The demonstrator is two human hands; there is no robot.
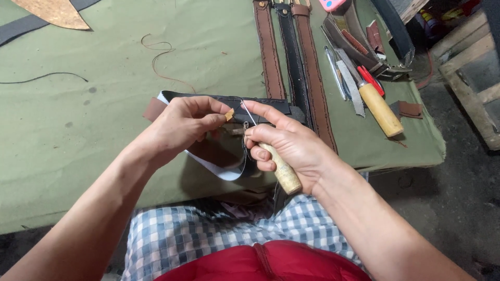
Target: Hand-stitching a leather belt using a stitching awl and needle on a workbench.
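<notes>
— What does each hand hold?
— Left hand (182, 125) pinches a small tan scrap (229, 114); right hand (284, 143) is closed round a wooden-handled awl (281, 169).
— And the black strap (229, 101)?
— Just beneath both, on the green surface (78, 130).

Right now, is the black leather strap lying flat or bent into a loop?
Bent: the black leather strap curves down off the green table edge, its pale underside showing below both hands.

I see a black leather strap (229, 101) lying across the green cloth, its near part curling down into a loop over the table edge. A wooden-handled awl (281, 169) points up toward the strap, handle slanting down and right. A small tan scrap (229, 114) sits just beside a thin pale thread (247, 112).
</notes>
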